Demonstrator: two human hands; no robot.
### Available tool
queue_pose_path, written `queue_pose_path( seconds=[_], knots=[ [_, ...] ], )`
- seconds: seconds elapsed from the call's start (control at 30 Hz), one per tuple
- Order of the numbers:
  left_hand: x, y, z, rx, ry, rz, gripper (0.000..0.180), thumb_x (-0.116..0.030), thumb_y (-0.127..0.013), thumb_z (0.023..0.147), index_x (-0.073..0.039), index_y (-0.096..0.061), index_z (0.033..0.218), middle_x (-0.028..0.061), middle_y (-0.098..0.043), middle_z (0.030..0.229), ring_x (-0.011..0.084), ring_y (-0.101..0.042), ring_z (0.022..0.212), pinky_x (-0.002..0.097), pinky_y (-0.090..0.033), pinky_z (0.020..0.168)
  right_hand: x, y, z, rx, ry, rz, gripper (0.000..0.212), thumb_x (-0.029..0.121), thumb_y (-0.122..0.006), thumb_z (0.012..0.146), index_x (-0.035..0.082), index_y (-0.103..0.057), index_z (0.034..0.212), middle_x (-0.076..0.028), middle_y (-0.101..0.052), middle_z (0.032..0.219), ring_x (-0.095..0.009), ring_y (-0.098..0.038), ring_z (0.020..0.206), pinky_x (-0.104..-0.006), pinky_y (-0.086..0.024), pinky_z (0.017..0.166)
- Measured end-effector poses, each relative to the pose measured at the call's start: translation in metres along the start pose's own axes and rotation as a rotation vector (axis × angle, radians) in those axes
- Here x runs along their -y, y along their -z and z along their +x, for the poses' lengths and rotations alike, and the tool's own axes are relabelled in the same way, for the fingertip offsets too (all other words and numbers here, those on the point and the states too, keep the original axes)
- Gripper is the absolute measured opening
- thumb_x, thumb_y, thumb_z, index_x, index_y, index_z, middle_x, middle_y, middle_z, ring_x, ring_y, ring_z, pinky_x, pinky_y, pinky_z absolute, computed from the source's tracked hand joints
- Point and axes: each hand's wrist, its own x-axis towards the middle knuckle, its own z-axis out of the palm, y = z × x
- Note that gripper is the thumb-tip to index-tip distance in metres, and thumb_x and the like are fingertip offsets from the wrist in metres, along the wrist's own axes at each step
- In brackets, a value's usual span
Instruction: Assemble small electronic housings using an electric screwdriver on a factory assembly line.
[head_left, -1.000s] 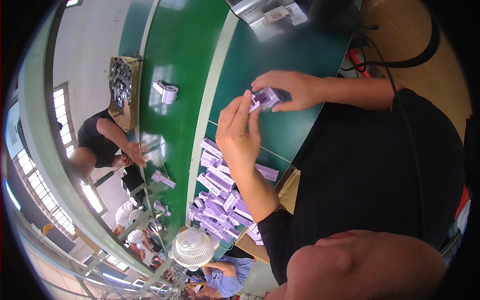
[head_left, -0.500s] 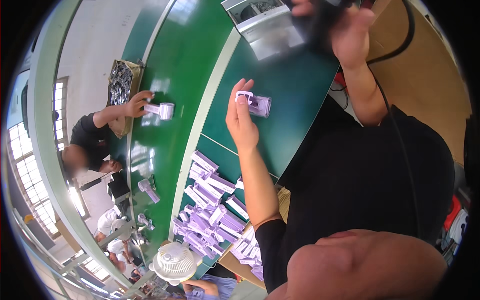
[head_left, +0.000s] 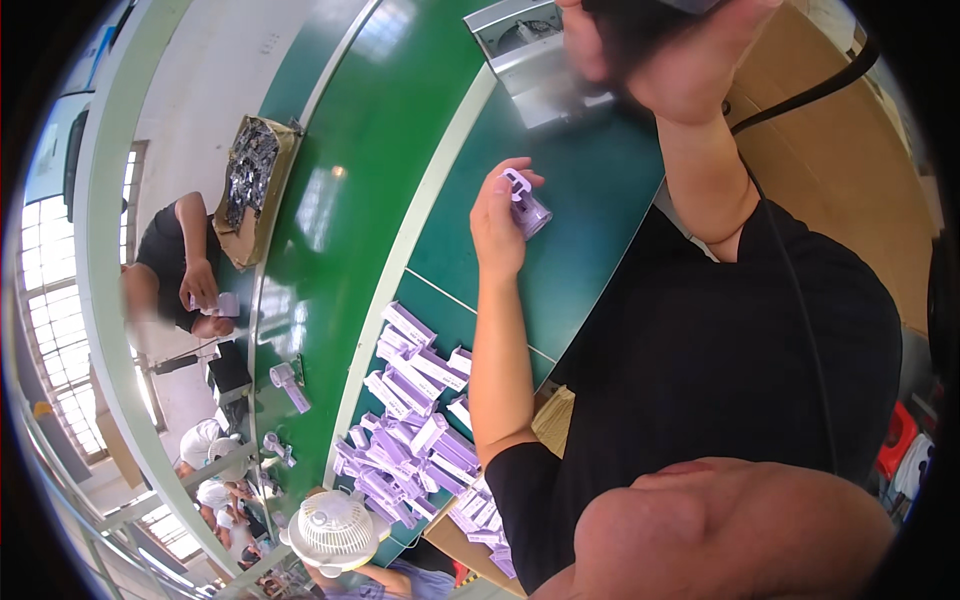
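My left hand [head_left: 498, 222] is closed around a lilac plastic housing [head_left: 531, 217] with a clear-looking rounded end and a pale loop on top, held over the dark green bench. Up at the top right, my right hand [head_left: 695, 85] grips a dark corded tool [head_left: 640, 35]. Motion blur and the frame edge hide the exact kind of tool. Just left of it stands a silver metal box-shaped device [head_left: 545, 80] with a round opening holding small metal pieces, probably screws.
Many lilac housings [head_left: 415, 430] lie heaped on the bench, with more in a carton [head_left: 470, 560] below. A white fan [head_left: 335, 530] stands near them. Across the green belt [head_left: 350, 170], a co-worker [head_left: 165, 250] sits beside a carton of dark parts [head_left: 240, 240]. A black cable [head_left: 815, 100] hangs at right.
My left hand has turned the lilac housing and shifted slightly right. My right hand with the tool looks larger. The co-worker has drawn a lilac piece off the belt toward themself.
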Motion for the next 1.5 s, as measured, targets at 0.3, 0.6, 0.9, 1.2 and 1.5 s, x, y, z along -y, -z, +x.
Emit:
queue_pose_path(
  seconds=[0.3,0.6,0.9,1.2,1.5],
  knots=[
    [0.003,-0.001,-0.008,-0.110,-0.085,-0.022,0.047,-0.035,-0.040,0.110,0.001,-0.068,0.119,0.0074,-0.070,0.095,0.0124,-0.061,0.087,0.0266,-0.047,0.079,-0.011,-0.019,-0.002,-0.005,-0.177,-0.103,0.109,0.098,-0.023,0.081,-0.001,-0.066,0.097,-0.005,-0.062,0.062,-0.011,-0.053,0.046,-0.0220,-0.044,0.046],
    [0.003,-0.004,-0.010,-0.152,-0.070,-0.089,0.047,-0.035,-0.040,0.108,0.002,-0.066,0.121,0.0072,-0.069,0.094,0.0119,-0.060,0.083,0.0255,-0.045,0.074,0.016,-0.046,0.031,-0.086,-0.193,0.262,0.104,0.087,-0.015,0.094,-0.002,-0.069,0.093,-0.010,-0.059,0.054,-0.016,-0.052,0.037,-0.0264,-0.045,0.039],
    [0.010,-0.001,-0.012,-0.140,-0.064,-0.138,0.045,-0.032,-0.042,0.110,0.003,-0.066,0.124,0.0086,-0.069,0.099,0.0151,-0.064,0.093,0.0278,-0.049,0.084,0.027,-0.079,0.045,0.065,-0.136,0.425,0.098,0.085,-0.019,0.096,0.000,-0.068,0.095,-0.011,-0.064,0.062,-0.016,-0.053,0.038,-0.0268,-0.047,0.039],
    [0.021,0.010,-0.011,-0.091,-0.074,-0.232,0.045,-0.033,-0.043,0.110,0.004,-0.066,0.122,0.0104,-0.069,0.099,0.0175,-0.064,0.098,0.0300,-0.048,0.089,0.008,-0.099,0.020,0.246,-0.420,0.231,0.094,0.086,-0.026,0.094,0.000,-0.066,0.100,-0.007,-0.061,0.065,-0.012,-0.056,0.049,-0.0233,-0.046,0.048],
    [0.020,0.001,-0.011,-0.152,-0.082,-0.236,0.055,-0.041,-0.042,0.108,0.007,-0.065,0.120,0.0110,-0.071,0.098,0.0183,-0.063,0.093,0.0314,-0.046,0.085,-0.023,-0.087,0.000,0.320,-0.503,0.283,0.095,0.085,-0.032,0.094,-0.003,-0.067,0.103,-0.005,-0.062,0.067,-0.010,-0.057,0.054,-0.0232,-0.045,0.052]
  ],
)
